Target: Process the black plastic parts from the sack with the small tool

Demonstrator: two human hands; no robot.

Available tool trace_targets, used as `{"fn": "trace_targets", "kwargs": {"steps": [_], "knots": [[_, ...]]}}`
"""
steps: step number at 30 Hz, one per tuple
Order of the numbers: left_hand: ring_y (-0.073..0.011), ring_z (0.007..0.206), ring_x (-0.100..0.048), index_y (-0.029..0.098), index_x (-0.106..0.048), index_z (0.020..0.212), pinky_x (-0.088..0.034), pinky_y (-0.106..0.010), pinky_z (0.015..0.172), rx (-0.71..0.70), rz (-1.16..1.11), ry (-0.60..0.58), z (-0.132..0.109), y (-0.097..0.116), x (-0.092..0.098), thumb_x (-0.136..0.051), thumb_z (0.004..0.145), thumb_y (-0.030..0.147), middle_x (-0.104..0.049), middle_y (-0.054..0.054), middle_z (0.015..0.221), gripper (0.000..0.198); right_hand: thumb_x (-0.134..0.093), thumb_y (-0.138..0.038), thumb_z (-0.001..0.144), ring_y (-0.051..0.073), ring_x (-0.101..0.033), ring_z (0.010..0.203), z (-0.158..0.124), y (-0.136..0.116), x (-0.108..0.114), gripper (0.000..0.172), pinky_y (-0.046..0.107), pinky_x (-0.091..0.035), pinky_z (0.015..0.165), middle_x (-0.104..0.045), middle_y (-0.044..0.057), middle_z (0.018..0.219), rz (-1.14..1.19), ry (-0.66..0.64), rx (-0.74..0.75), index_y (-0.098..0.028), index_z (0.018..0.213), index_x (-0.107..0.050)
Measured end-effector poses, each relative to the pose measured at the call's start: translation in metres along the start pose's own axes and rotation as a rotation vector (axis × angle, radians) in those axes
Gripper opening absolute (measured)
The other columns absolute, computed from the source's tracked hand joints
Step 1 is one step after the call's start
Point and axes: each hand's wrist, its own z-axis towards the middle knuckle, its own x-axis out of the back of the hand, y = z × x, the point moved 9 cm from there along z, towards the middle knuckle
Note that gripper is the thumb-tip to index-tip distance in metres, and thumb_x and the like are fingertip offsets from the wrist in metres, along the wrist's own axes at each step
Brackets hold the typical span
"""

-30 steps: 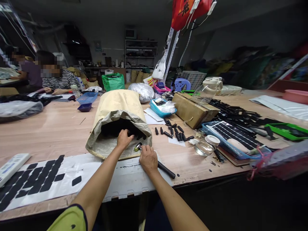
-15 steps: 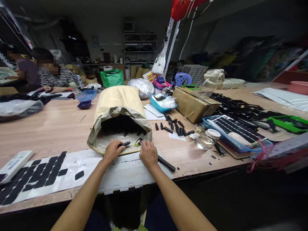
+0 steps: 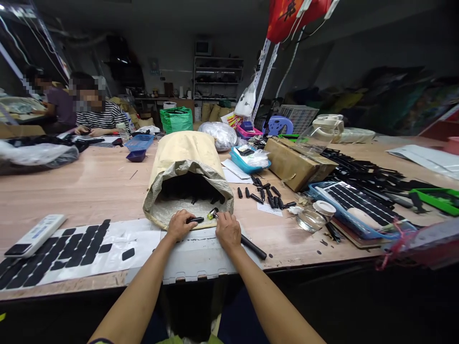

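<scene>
Black slender piece [image 3: 195, 220] juts from the left hand [image 3: 180, 225].

Over there, one head-worn camera looks forward and down from close above the open end of the sack [image 3: 188, 149].

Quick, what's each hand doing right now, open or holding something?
Left hand: closed, holding a small black piece.
Right hand: closed on a black-handled tool.

Slim black cylindrical piece [image 3: 196, 220], nearly level at open beige sack [image 3: 189, 147], black-handled hammer [image 3: 254, 247] slanting alongside, yellow-green-tipped head [image 3: 213, 213]
</scene>
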Motion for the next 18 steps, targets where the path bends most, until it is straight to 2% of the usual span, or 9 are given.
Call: {"fn": "trace_targets", "kwargs": {"steps": [5,10,18], "knots": [[-0.0194,0.093,-0.057,0.027,-0.076,0.098,-0.041,-0.031,0.083,0.02,-0.03,0.007,0.001,-0.004,-0.001,-0.068,0.08,0.032,-0.064,-0.001,0.088,0.02,-0.045,-0.018,0.094,0.018,-0.058,0.088,0.005,0.001,0.009,0.027,0.028,-0.041,0.077,-0.068,0.007,0.1,0.158,-0.036,-0.03,-0.021,0.109,-0.068],[-0.0197,0.093,-0.057,0.029,-0.077,0.1,-0.041,-0.031,0.084,0.037,-0.02,-0.002,0.001,-0.005,-0.002,-0.068,0.08,0.036,-0.065,-0.001,0.087,0.023,-0.043,-0.021,0.096,0.016,-0.061,0.092,-0.004,-0.024,0.025,0.03,0.025,-0.044,0.081,-0.068,0.005,0.102,0.368,0.007,0.035,-0.021,0.115,-0.066],[-0.019,0.091,-0.056,0.03,-0.078,0.099,-0.04,-0.03,0.082,0.046,-0.016,-0.006,0.001,-0.005,-0.001,-0.068,0.08,0.035,-0.064,-0.001,0.085,0.022,-0.045,-0.022,0.094,0.016,-0.062,0.091,-0.006,-0.034,0.022,0.029,0.025,-0.044,0.08,-0.07,0.005,0.1,0.406,-0.094,-0.016,-0.022,0.11,-0.069]]}}
